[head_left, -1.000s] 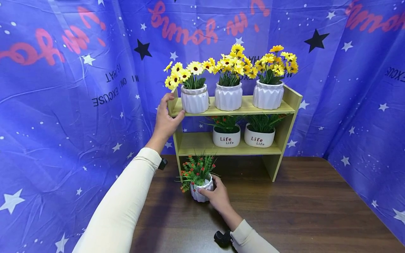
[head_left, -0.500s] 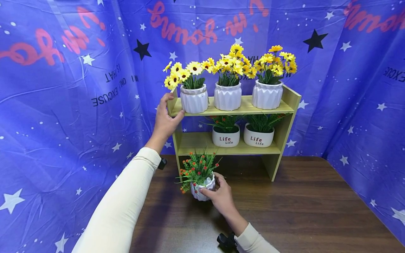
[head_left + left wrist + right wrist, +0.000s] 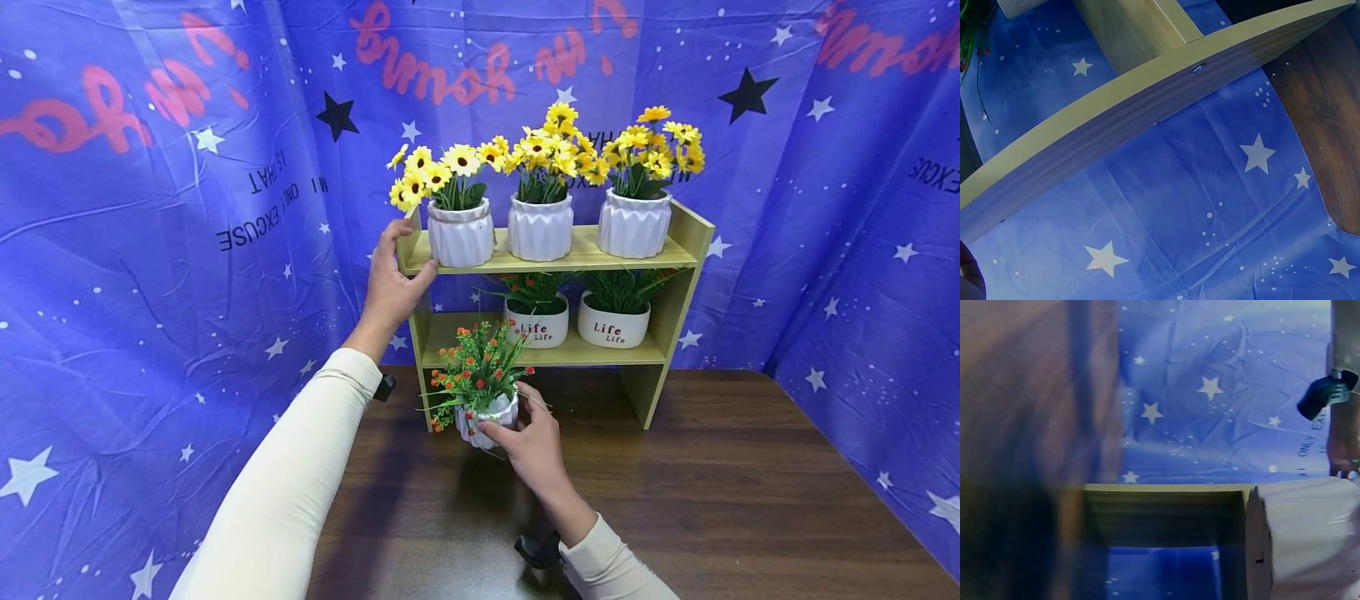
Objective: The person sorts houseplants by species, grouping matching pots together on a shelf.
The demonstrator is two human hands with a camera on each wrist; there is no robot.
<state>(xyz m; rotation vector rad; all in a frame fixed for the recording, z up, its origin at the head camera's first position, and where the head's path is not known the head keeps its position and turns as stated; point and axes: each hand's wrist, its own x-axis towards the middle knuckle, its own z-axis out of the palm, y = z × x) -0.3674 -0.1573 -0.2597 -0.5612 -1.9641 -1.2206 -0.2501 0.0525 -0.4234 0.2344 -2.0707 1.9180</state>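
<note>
My right hand [image 3: 538,446] grips a white fluted pot [image 3: 487,423], thumb in front and fingers at its right side. Green leaves and small red-orange flowers [image 3: 476,367] fill this pot, held above the table before the left end of a two-tier wooden shelf [image 3: 543,352]. In the right wrist view the white pot [image 3: 1313,540] fills the lower right. My left hand [image 3: 390,292] holds the upper left corner of the shelf, with its thumb on the front edge. The left wrist view shows the shelf's side panel [image 3: 1147,94] and a bit of a finger [image 3: 969,275].
Three white pots with yellow flowers, the middle one [image 3: 540,229] among them, line the top tier. Two oval "Life" pots, including the right one [image 3: 615,323], stand on the middle tier. A brown table [image 3: 720,492] lies below, with a blue starry curtain [image 3: 225,350] around.
My right hand has raised the flower pot and moved it toward the shelf, so its flowers now overlap the left "Life" pot. The left hand stays on the shelf corner.
</note>
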